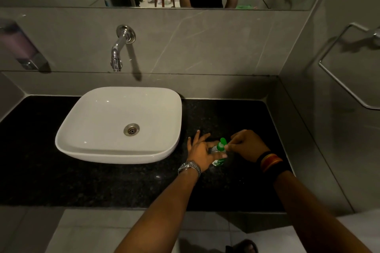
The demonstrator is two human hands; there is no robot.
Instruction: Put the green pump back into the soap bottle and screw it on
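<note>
A small clear soap bottle point(218, 161) with a green and white label stands on the black counter point(102, 183), to the right of the basin. The green pump point(222, 143) sits on its neck. My left hand point(202, 150) wraps the bottle's body from the left, thumb across the front, the outer fingers spread. My right hand point(244, 146) pinches the pump's collar from the right with fingertips. Most of the bottle is hidden behind my left hand.
A white vessel basin point(67, 141) sits left of my hands, with a chrome wall spout point(118, 51) above it. A wall soap dispenser point(26, 51) hangs at the far left. A metal towel rail point(349, 68) is on the right wall. The counter's front edge lies below my wrists.
</note>
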